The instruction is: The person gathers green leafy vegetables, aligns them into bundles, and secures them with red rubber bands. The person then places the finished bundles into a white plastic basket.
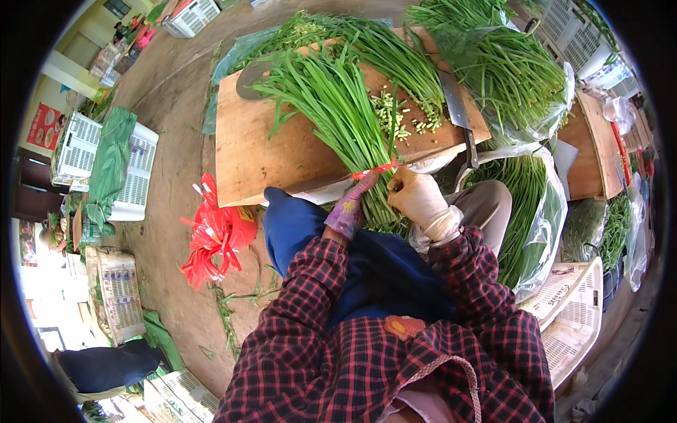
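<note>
A thick bundle of garlic chives (333,116) lies slantwise over a wooden board (248,158), its stem ends towards me. My left hand (351,209), in a patterned purple glove, grips the stems from the left, thumb up against a red plastic tie (373,170) that crosses the bundle. Gloved in off-white, my right hand (418,198) is closed at the tie's right end; its fingertips and what they pinch are partly hidden. Behind lie more chives (407,69) and cut stem pieces (391,113). A cleaver (457,106) rests at the board's right, its handle over the edge.
Red plastic strips (211,248) hang over a red bucket (243,227) at the left. To the right stand plastic bags of greens (521,211) and a white crate (574,328). Further crates (132,174) line the floor at far left. A round dark disc (256,76) sits on the board.
</note>
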A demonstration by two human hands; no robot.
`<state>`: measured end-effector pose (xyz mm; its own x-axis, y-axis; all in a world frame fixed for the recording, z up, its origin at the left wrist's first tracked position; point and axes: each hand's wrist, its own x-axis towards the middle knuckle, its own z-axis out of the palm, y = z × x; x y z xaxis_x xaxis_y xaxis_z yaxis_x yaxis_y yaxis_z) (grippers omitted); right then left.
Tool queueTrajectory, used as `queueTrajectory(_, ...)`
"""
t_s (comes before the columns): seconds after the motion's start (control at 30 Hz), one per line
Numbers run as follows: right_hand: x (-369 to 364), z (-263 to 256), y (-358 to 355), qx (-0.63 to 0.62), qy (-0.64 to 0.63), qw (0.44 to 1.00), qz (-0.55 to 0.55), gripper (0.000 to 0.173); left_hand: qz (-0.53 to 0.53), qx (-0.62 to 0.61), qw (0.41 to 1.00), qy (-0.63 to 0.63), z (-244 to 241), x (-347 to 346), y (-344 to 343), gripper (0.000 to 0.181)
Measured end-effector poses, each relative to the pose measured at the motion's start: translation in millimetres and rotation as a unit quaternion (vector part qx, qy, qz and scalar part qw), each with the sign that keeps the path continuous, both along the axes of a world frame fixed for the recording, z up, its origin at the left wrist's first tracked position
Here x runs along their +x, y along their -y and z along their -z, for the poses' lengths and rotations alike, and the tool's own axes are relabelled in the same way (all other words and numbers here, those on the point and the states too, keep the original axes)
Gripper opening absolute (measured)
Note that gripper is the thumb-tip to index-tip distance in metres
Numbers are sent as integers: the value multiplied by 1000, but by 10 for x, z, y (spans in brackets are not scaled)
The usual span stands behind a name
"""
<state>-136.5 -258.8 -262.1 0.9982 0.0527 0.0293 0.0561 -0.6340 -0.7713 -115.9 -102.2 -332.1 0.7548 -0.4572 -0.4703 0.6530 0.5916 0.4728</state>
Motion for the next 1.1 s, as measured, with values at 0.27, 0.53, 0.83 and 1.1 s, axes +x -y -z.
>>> queueTrajectory(0.27,-204,-390,2,384,-217,895,-65,13,-38,-23,992,116,-378,-138,-78,55)
queueTrajectory(0.53,-877,-400,22,38,19,991,-126,14,-144,-9,986,86,-28,-61,-273,49)
queueTrajectory(0.83,4,-6,-268,-92,-17,995,-15,31,-176,47,981,66,86,-127,-184,48)
queueTrajectory(1.1,69,72,-248,-114,-14,993,-12,29,-168,36,983,60,12,-139,-187,51)
